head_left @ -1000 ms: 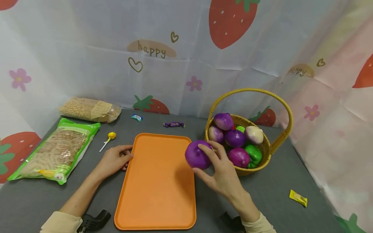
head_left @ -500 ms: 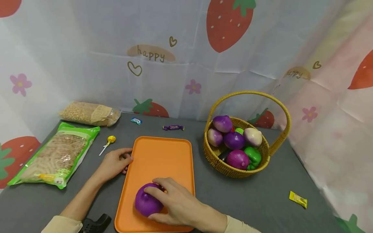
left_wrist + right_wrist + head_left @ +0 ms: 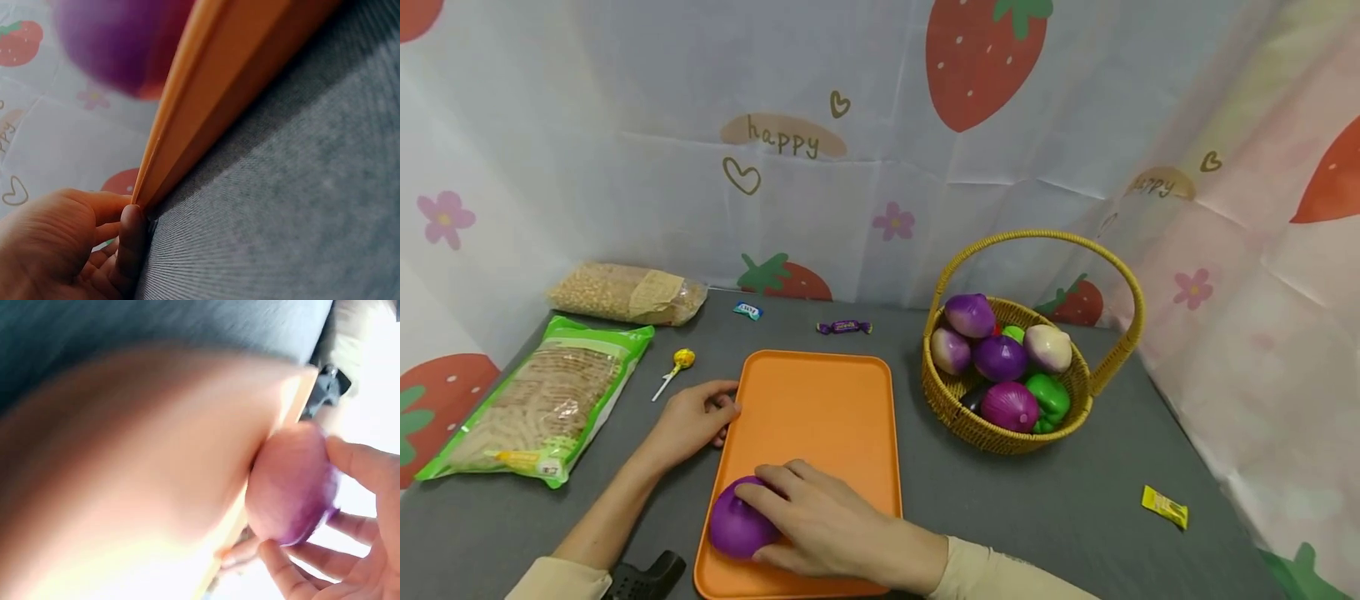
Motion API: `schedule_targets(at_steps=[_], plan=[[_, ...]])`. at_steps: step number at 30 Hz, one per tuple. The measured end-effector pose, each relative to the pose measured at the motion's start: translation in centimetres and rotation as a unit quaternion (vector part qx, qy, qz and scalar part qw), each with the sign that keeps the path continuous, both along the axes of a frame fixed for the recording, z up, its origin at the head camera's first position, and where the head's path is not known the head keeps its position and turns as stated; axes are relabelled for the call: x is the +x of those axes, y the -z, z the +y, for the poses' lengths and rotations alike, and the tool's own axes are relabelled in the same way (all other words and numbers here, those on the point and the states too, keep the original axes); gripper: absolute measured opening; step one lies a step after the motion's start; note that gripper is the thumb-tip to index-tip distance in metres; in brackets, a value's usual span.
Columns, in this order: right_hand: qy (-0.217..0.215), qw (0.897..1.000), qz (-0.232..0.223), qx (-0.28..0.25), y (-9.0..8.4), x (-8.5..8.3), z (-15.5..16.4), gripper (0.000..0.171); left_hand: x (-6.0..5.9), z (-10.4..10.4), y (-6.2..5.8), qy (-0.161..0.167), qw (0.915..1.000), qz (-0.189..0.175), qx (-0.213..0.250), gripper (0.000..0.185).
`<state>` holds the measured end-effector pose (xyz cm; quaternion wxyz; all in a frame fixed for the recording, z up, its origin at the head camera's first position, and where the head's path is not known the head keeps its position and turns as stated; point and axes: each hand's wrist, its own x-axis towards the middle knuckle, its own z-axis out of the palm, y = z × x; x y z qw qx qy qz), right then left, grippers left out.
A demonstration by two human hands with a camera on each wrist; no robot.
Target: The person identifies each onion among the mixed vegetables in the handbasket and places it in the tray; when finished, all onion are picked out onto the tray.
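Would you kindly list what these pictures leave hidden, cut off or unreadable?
- Head view: the right hand covers part of the purple onion on the orange tray.
- Head view: the tray's near edge is hidden by the forearm.
- Right wrist view: blurred and overexposed.
- Head view: print on the yellow wrapper is too small.

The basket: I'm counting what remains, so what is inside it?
In the wicker basket lie purple and pale onions and green peppers, with a bit of red and something dark between them. Whatever lies beneath them is covered.
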<state>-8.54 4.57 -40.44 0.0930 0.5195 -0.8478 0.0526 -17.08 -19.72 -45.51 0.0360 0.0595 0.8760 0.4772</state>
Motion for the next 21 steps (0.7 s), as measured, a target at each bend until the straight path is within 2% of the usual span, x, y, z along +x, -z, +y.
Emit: schedule_targets(at_steps=[4,10,16,21], plan=[[-0.001,1.0,-0.028,0.001,-0.1,0.0,-0.6,0.061,0.0,0.0,-0.2,-0.002,1.0,-0.002,-0.005,0.041],[0.006,1.0,-0.003,-0.005,0.0,0.1,-0.5,0.065,0.0,0.1,-0.2,-0.001,1.0,-0.002,-0.007,0.041],[0.009,1.0,-0.012,-0.001,-0.1,0.2,-0.1,0.07,0.0,0.1,-0.1,0.002,1.0,-0.001,-0.003,0.042],[0.015,1.0,-0.002,-0.004,-0.5,0.3,0.5,0.069,-0.1,0.0,-0.2,0.006,1.0,0.004,-0.004,0.043]])
